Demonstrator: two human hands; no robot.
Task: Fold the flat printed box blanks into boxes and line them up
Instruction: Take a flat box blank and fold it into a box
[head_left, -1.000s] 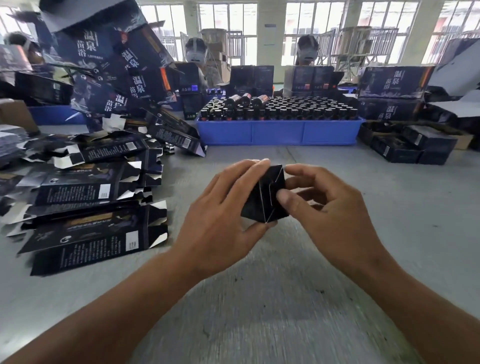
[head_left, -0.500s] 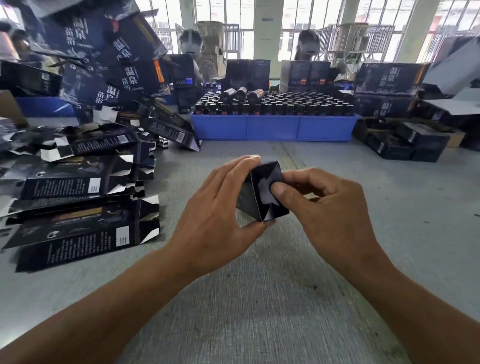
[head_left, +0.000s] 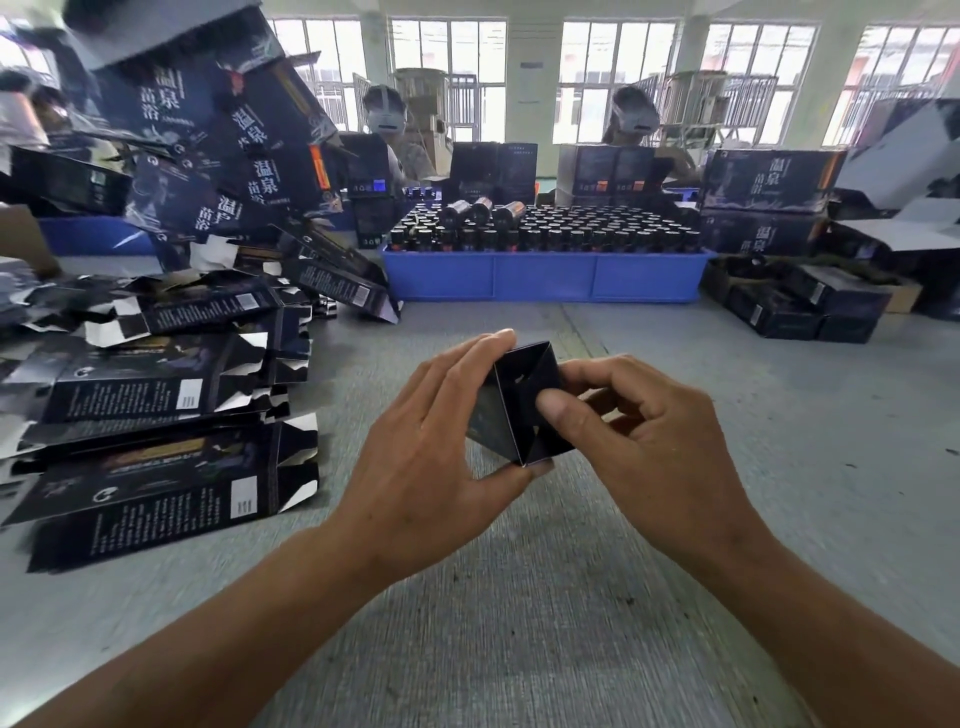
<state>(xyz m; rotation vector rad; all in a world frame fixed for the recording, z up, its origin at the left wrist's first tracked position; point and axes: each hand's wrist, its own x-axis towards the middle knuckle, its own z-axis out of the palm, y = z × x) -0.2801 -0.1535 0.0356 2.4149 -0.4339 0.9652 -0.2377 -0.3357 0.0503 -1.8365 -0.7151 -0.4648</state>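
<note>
Dark cardboard box (head_left: 522, 410) sits end-on between 2 hands above the grey table (head_left: 571, 623): left hand (head_left: 436, 462) clasps its side, fingers straight along it; right hand (head_left: 639, 441) curls, thumb pressing the end flap.

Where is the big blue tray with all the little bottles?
The blue tray sits at the far middle of the grey table, beyond both hands, between the leaning boxes on the left and dark cartons on the right.
</note>
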